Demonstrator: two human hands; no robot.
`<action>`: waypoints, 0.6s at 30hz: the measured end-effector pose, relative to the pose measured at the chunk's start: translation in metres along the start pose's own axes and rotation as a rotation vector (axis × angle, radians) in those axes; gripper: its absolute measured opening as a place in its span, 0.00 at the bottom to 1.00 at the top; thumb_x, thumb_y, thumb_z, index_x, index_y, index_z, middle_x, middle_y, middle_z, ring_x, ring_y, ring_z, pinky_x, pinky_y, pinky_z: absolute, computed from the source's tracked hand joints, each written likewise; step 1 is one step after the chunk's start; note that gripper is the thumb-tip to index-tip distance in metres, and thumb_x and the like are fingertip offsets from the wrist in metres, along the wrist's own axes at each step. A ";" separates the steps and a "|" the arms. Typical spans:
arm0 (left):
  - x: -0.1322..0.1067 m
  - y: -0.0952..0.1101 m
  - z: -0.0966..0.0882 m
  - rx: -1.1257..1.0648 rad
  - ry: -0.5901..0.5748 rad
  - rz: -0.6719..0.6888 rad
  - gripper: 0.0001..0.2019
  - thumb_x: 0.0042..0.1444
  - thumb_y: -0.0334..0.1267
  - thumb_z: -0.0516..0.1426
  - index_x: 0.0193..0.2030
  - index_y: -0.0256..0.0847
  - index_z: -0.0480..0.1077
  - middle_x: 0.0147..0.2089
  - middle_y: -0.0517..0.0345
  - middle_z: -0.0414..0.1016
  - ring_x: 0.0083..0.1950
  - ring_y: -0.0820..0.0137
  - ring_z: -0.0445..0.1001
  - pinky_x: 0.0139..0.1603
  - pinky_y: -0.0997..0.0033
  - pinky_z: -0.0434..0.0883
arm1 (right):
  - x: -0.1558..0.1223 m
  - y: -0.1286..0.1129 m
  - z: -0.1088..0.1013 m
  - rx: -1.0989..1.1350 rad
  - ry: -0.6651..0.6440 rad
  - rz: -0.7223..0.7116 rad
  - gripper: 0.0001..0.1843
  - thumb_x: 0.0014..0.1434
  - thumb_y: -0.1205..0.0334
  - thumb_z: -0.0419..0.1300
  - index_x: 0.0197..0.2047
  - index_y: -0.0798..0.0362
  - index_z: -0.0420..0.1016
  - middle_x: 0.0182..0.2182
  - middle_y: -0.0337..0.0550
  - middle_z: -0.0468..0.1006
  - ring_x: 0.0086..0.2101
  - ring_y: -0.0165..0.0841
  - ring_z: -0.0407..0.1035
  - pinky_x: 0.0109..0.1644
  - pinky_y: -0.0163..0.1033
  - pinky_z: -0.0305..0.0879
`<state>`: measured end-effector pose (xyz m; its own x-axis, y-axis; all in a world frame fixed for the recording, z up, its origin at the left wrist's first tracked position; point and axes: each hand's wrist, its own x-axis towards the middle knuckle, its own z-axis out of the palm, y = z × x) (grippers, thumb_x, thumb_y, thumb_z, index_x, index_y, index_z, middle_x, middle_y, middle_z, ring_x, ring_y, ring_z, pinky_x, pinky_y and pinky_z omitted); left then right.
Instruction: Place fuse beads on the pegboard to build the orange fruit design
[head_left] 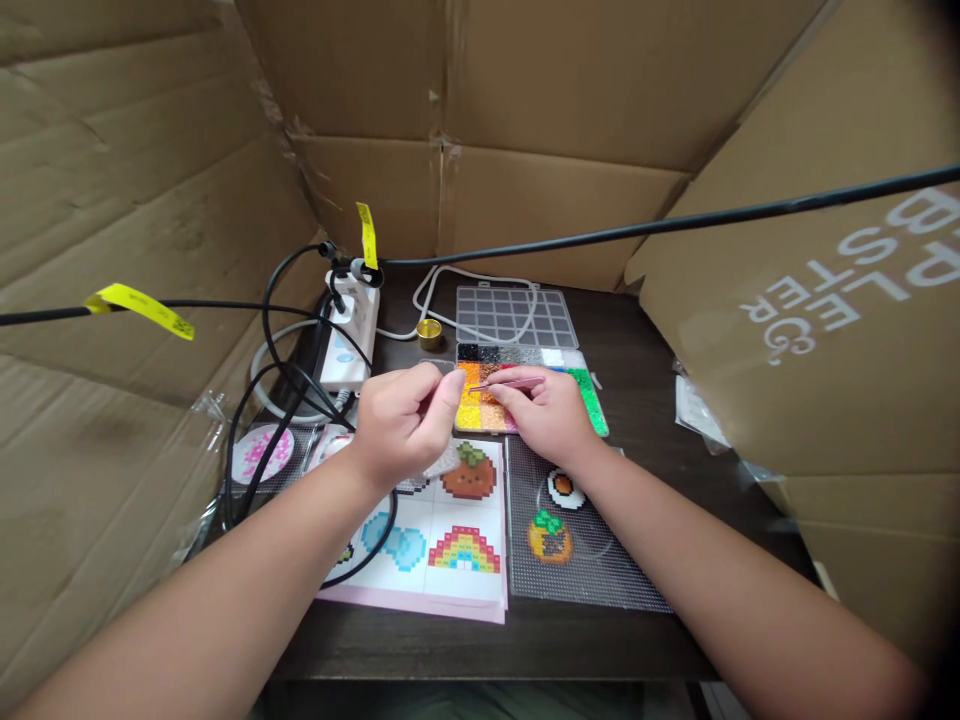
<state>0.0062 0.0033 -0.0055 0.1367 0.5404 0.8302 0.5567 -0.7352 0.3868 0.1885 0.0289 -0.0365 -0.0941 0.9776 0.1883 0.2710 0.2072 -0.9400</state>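
Note:
My right hand [551, 412] grips a pair of pink tweezers [525, 383], whose tips point left over the orange and yellow compartments of the bead box [592, 398]. Close to those tips, my left hand [409, 418] is closed with the thumb against the curled fingers; what it may hold is hidden. Under the left hand lies a printed pattern sheet [465, 590] with pixel pictures, among them a rainbow and a brown fruit. On the clear pegboard [600, 570] below my right hand are an orange persimmon of beads [550, 537], dark in its middle, and a white-rimmed bead piece [566, 489].
The box's clear lid [517, 315] lies open behind it. A small gold tin [429, 334] stands near a white power strip [352, 330] with tangled black cables. A round dish of pink beads [262, 453] sits at left. Cardboard walls [562, 90] surround the table.

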 end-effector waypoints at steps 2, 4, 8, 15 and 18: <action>0.000 0.000 0.000 -0.002 0.001 0.000 0.20 0.57 0.29 0.58 0.18 0.37 0.54 0.16 0.68 0.48 0.17 0.83 0.49 0.17 0.79 0.50 | 0.000 0.000 0.000 0.004 0.002 0.008 0.06 0.52 0.62 0.63 0.32 0.54 0.82 0.32 0.46 0.84 0.34 0.36 0.79 0.41 0.41 0.76; 0.000 0.000 0.000 -0.004 0.001 -0.002 0.20 0.57 0.29 0.58 0.18 0.37 0.54 0.16 0.68 0.48 0.17 0.83 0.49 0.17 0.79 0.50 | 0.000 0.000 0.000 0.006 0.008 0.015 0.06 0.51 0.62 0.64 0.32 0.54 0.82 0.32 0.46 0.84 0.34 0.36 0.79 0.41 0.41 0.76; 0.000 0.000 0.000 -0.002 -0.001 -0.005 0.20 0.57 0.29 0.58 0.18 0.37 0.54 0.16 0.68 0.49 0.17 0.83 0.49 0.17 0.79 0.50 | 0.000 -0.003 0.000 0.009 0.008 0.025 0.06 0.51 0.63 0.64 0.31 0.54 0.81 0.32 0.45 0.84 0.34 0.35 0.79 0.41 0.40 0.76; 0.000 0.000 0.000 -0.004 0.006 -0.011 0.19 0.57 0.29 0.58 0.18 0.37 0.55 0.16 0.68 0.49 0.17 0.83 0.49 0.17 0.79 0.50 | -0.001 -0.009 -0.003 0.015 0.037 0.040 0.06 0.52 0.61 0.64 0.32 0.54 0.81 0.32 0.46 0.84 0.34 0.37 0.79 0.41 0.42 0.76; -0.001 0.001 0.000 -0.007 0.010 -0.003 0.19 0.57 0.29 0.58 0.18 0.37 0.55 0.16 0.68 0.49 0.17 0.83 0.49 0.17 0.79 0.50 | -0.002 -0.013 -0.005 0.055 0.044 0.030 0.06 0.52 0.62 0.65 0.32 0.54 0.81 0.32 0.47 0.85 0.35 0.37 0.80 0.41 0.42 0.76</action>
<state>0.0066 0.0024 -0.0057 0.1269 0.5388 0.8328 0.5515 -0.7362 0.3923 0.1903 0.0242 -0.0229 -0.0441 0.9843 0.1710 0.2196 0.1766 -0.9595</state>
